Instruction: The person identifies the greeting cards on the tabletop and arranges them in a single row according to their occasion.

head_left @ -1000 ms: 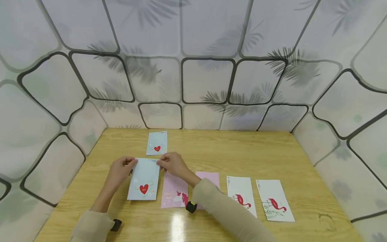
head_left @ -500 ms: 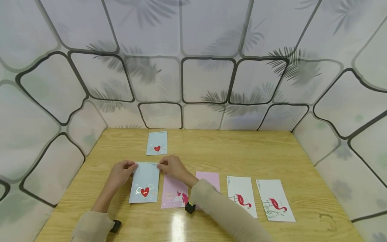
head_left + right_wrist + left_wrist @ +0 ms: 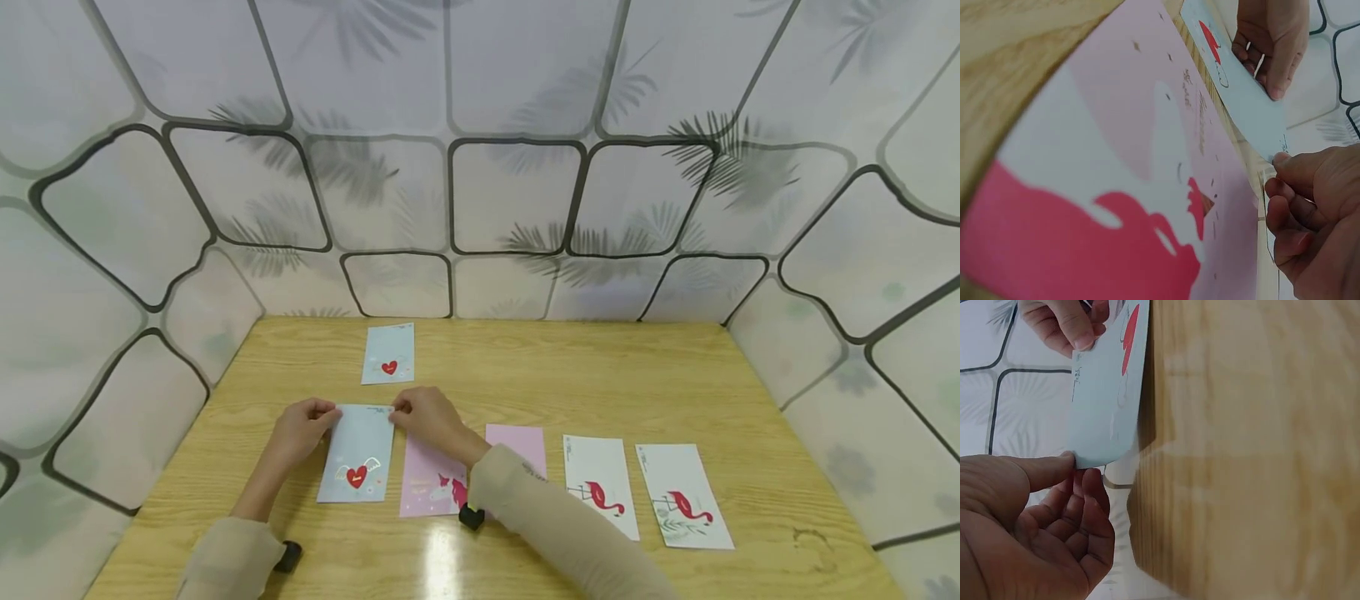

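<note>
A light blue card (image 3: 356, 450) with a red winged heart is held by its two upper corners. My left hand (image 3: 298, 429) pinches the left corner between thumb and fingers, while my right hand (image 3: 431, 421) pinches the right one. The left wrist view shows the card (image 3: 1100, 406) slightly bent, its top edge lifted off the table. Beside it, a pink unicorn card (image 3: 433, 479) lies flat, its top right part under my right hand and wrist. Farther back rests a matching light blue heart card (image 3: 388, 350), which neither hand touches.
A second pink card (image 3: 517, 443) is partly covered by my right sleeve. Two white flamingo cards (image 3: 600, 467) (image 3: 678, 475) lie to the right on the wooden table (image 3: 570, 367). A patterned wall covering (image 3: 502, 287) rises behind the table and at both sides.
Both hands have brought the held blue card slightly down and toward me. In the last half second it has shifted only slightly; its wings now show clearly. The other cards stay in place.
</note>
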Action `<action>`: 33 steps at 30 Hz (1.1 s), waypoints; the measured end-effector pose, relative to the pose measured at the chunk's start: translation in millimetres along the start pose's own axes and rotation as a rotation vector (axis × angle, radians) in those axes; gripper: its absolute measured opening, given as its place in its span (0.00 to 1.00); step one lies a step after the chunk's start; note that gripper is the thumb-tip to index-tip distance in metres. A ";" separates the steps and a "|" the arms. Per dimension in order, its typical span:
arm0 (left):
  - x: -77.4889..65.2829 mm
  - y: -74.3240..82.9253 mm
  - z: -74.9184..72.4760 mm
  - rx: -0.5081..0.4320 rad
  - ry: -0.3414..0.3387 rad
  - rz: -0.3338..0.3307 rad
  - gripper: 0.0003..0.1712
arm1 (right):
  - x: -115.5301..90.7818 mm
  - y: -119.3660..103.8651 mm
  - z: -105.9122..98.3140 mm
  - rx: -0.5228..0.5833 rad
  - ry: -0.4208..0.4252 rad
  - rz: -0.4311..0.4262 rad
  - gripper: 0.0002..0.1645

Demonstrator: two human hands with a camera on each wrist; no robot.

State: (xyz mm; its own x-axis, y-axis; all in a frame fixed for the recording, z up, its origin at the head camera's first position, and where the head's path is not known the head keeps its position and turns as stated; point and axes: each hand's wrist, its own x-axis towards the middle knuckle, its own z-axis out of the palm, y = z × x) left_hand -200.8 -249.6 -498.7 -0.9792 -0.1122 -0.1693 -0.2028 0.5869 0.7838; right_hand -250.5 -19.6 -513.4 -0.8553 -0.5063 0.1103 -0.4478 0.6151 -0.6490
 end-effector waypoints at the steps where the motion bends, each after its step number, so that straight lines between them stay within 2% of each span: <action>1: 0.0 0.4 -0.2 0.005 -0.002 -0.001 0.17 | 0.1 -0.8 0.1 -0.023 0.003 -0.003 0.06; 14: 0.6 2.5 1.4 0.069 -0.015 -0.012 0.13 | 0.1 -6.3 4.5 -0.200 0.030 0.002 0.09; 20: 1.4 4.4 3.2 0.105 -0.014 -0.026 0.12 | 0.7 -5.8 4.2 -0.219 0.019 0.005 0.09; 27: 0.5 6.0 4.8 0.131 0.007 -0.012 0.11 | 0.5 -6.1 2.0 -0.211 0.018 -0.011 0.09; 33: 0.3 3.7 6.9 0.131 0.002 -0.033 0.13 | 0.8 -6.4 1.0 -0.199 -0.009 -0.014 0.08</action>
State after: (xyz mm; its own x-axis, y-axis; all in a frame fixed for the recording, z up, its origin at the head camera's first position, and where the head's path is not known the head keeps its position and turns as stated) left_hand -201.8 -241.9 -499.9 -0.9720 -0.1346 -0.1928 -0.2320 0.6827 0.6929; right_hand -248.0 -24.6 -509.8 -0.8468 -0.5203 0.1107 -0.5028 0.7150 -0.4858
